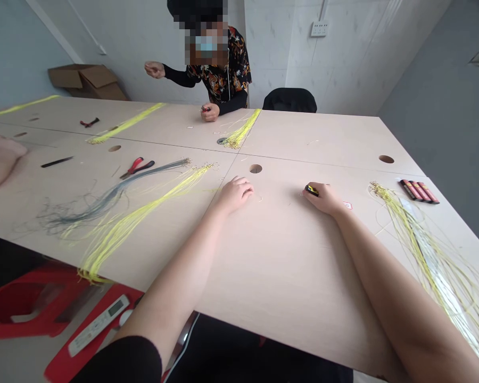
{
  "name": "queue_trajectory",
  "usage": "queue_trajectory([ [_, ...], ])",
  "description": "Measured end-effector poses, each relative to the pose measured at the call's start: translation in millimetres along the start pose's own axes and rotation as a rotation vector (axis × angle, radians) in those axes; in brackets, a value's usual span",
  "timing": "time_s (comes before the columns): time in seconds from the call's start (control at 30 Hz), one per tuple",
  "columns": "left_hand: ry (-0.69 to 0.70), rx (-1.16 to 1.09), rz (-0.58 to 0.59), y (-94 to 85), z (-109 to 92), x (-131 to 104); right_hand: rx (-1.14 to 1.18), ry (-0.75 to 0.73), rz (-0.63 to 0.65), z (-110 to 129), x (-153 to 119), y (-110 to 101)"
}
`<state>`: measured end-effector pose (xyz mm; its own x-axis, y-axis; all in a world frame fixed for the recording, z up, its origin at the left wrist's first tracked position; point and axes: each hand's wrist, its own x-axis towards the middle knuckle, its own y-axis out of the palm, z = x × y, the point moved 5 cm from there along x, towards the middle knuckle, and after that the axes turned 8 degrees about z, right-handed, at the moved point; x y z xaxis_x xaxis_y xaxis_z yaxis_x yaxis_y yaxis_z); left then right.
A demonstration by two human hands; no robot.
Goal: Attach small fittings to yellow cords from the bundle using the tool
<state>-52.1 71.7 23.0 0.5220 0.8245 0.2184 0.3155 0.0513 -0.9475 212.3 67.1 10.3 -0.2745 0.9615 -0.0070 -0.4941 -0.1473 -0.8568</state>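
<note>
Near the middle of the pale table (263, 255), my left hand (238, 192) rests with its fingers curled together; whatever they may hold is too small to make out. My right hand (325, 198) lies further right, wrapped round a small black and yellow tool (312, 190). A yellow wire bundle (143, 210) stretches out to the left of my left hand, beside a grey wire bundle (115, 194). Another yellow wire bundle (411, 229) lies to the right of my right forearm.
Red-handled pliers (135, 167), a black pen-like item (57, 161) and several red lighters (419, 191) lie on the table. A person (223, 74) leans over the far side. Someone's arm (2, 162) rests at the left edge. A remote (99, 324) lies on a red stool.
</note>
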Motion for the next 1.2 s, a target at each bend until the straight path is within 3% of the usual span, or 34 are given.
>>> queue_trajectory([
  [0.33, -0.138, 0.007, -0.174, -6.4, 3.5, -0.4, -0.012, -0.024, -0.008, -1.1, 1.4, 1.5],
  [0.67, -0.183, -0.056, -0.224, -7.3, 9.8, -1.3, -0.01, -0.013, 0.011, -2.8, 1.8, 1.9],
  [1.0, -0.169, -0.121, -0.289, -5.9, 1.7, 0.5, -0.009, -0.008, 0.01, -2.5, 2.1, 1.5],
  [1.2, -0.208, -0.135, -0.264, -4.0, 4.7, 1.3, -0.009, -0.007, 0.013, -2.3, 1.8, 2.0],
])
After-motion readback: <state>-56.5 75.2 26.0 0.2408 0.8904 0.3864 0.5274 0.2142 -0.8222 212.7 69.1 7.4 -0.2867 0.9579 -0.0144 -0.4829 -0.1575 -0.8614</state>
